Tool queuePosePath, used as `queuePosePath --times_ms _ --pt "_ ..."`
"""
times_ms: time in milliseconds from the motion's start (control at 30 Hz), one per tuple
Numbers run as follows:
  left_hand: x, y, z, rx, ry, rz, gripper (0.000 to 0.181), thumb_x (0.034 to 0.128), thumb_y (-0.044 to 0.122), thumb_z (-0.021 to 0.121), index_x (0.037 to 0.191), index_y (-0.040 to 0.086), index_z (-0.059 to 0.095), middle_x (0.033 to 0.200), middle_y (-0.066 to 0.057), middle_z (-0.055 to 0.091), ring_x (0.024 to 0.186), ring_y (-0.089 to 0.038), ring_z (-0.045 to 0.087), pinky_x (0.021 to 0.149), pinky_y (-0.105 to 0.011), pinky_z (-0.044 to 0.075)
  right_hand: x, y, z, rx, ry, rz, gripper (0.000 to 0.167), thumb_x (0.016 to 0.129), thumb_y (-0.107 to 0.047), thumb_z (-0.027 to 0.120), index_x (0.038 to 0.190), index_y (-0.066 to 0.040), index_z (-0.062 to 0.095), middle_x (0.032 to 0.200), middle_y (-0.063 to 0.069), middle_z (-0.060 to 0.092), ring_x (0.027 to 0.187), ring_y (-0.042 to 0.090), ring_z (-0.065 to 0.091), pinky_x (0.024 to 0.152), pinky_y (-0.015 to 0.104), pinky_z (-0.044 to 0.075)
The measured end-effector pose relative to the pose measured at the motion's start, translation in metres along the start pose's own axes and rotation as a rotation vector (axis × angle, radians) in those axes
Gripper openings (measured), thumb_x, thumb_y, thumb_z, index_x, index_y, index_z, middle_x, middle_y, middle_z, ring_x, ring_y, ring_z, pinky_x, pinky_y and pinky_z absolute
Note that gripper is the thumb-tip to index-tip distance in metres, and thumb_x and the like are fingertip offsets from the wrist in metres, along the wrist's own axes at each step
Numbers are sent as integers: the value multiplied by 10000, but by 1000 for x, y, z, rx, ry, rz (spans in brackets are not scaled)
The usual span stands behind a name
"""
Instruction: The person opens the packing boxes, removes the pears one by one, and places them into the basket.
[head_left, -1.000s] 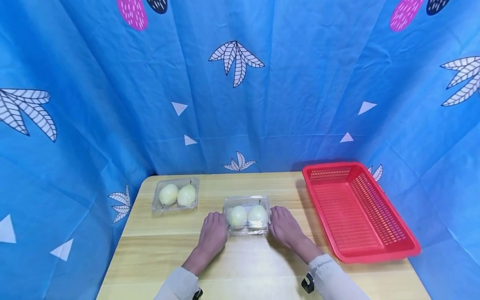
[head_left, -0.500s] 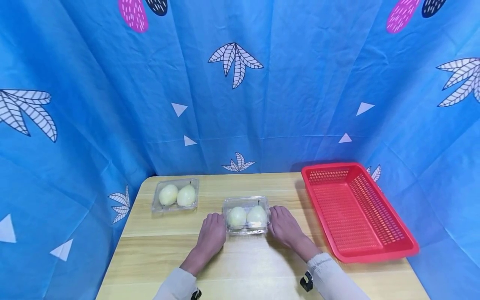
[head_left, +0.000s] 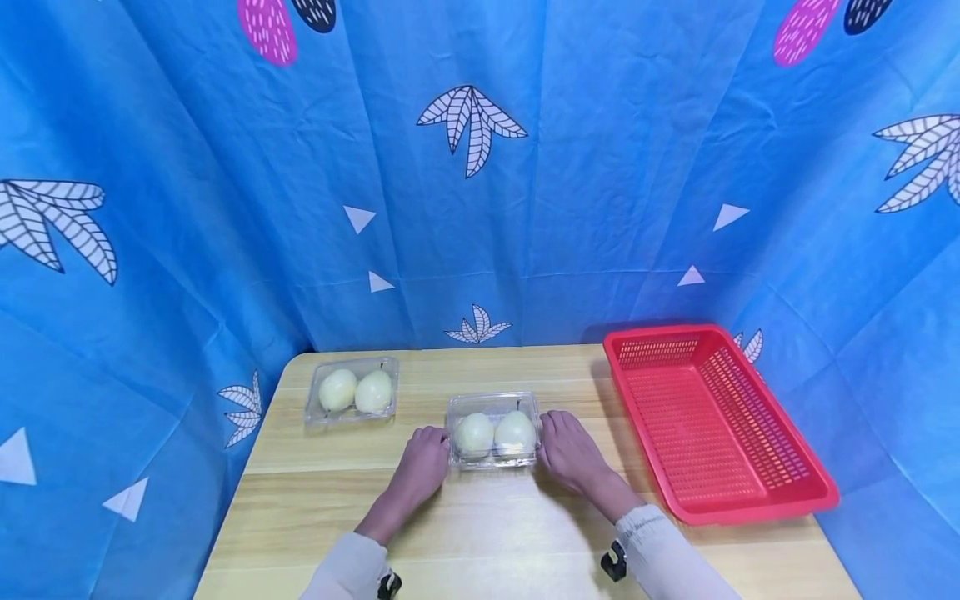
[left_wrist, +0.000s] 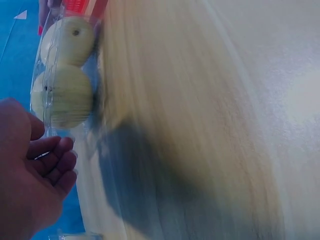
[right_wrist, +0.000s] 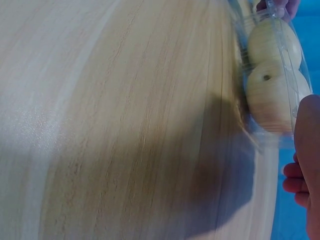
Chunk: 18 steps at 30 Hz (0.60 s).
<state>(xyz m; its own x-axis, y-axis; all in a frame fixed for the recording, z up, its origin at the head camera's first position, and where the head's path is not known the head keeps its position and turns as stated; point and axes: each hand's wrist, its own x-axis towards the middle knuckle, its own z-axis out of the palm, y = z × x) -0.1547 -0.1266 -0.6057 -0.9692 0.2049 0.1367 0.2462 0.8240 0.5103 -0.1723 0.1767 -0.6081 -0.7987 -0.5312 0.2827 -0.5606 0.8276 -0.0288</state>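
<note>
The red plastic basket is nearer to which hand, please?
Right: the right hand is left of the red plastic basket; the left hand is farther left, beyond the central pear container.

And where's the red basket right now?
In the head view, the red basket sits on the right side of the wooden table, to the right of the right hand and the nearer pear box.

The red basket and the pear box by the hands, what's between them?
The right hand and some wooden table are between the pear box and red basket, in the head view.
</note>
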Motion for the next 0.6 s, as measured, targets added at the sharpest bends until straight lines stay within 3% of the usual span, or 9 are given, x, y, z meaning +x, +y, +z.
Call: queuePosePath --times_ms 133,267,467,600 --pt "2 -2 -4 -145 -29 -45 255 1032 114 538 1178 -41 678 1178 -187 707 1151 -359 630 1035 -524 526 0 0 1 1 -5 4 309 971 -193 495 1142 54 565 999 129 579 928 265 556 921 431 531" --pt "6 -6 -6 -234 -22 -46 183 1018 63 551 1069 -32 699 1064 -173 728 1059 -353 673 975 -537 548 1 1 3 11 -18 7 318 975 -180 477 1154 68 565 1018 150 587 948 287 567 942 452 527" --pt "9 -11 -6 -329 -34 -79 149 1016 48 578 991 32 725 933 -77 731 900 -202 675 840 -399 577 1 1 3 -3 -19 6 331 977 -182 485 1168 75 567 1040 162 596 973 300 577 968 458 524" --pt "10 -16 -4 -388 -30 -127 124 1001 72 632 1007 39 751 933 -66 752 865 -152 661 804 -315 565 1 2 2 -9 -8 -3 331 974 -191 498 1164 69 572 1034 158 597 966 295 578 958 449 525"
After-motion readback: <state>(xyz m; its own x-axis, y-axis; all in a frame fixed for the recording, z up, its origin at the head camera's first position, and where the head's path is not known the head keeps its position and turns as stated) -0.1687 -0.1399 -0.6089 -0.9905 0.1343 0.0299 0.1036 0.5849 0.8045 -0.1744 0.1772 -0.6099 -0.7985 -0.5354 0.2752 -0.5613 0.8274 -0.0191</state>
